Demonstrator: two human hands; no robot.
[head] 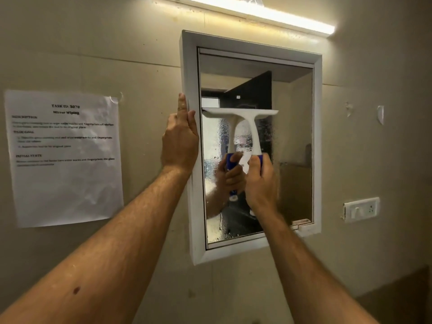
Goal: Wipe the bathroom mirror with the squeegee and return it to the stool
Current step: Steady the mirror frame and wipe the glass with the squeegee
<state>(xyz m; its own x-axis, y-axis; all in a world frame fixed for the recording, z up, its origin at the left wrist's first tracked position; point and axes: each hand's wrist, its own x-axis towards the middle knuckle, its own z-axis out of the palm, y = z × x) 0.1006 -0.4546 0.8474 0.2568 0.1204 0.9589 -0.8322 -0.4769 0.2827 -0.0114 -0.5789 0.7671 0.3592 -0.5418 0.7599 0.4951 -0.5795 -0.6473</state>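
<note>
Squeegee (243, 127) upright, blade horizontal

Warm light comes from 1 tube lamp (257, 14) above the mirror (292, 136), blown out to glare. The wall (93, 54) dims downward. Wide-angle bending tilts the edges; the paper's (64, 157) print is blurred.

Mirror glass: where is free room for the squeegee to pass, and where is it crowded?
Free: the glass right of the squeegee up to the frame. Crowded: the left strip, where the left hand holds the frame's edge and the right hand grips the handle.
</note>
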